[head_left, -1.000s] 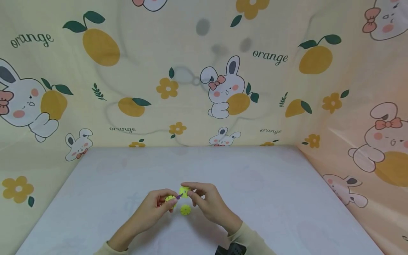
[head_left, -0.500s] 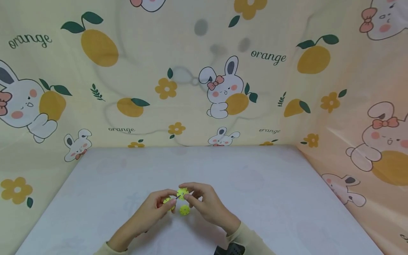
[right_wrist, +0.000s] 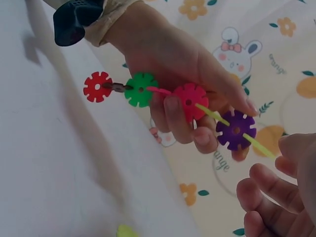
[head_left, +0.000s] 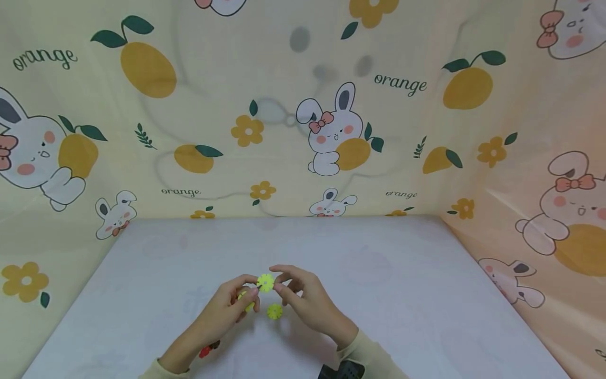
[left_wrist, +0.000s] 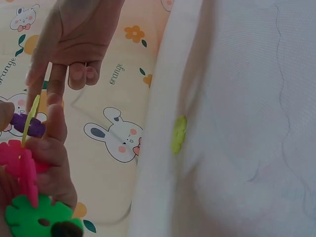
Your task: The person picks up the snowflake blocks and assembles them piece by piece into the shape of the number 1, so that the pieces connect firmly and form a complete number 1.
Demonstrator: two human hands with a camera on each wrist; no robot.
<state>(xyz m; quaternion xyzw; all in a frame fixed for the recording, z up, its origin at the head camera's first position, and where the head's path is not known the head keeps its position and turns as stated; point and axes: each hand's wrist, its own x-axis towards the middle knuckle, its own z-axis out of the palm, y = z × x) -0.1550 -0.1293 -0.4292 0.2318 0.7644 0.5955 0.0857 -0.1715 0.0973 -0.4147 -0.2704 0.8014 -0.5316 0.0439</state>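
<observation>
My left hand holds a chain of slotted plastic discs, pinching the purple disc near its end. Slotted into the purple one is a yellow disc, whose free edge sits at the thumb and fingertips of my right hand. Another yellow disc shows beside my left fingers, joined on the purple disc's other side. Pink, green and dark brown discs follow along the palm. A red disc ends the chain, hanging below my left wrist.
One loose yellow disc lies on the white-covered table below my hands. A patterned rabbit-and-orange cloth stands behind and at both sides. A dark device sits at my right wrist.
The end yellow disc has moved left, close against my left fingertips, and turned to face the camera. The chain's red end has come into view under my left forearm.
</observation>
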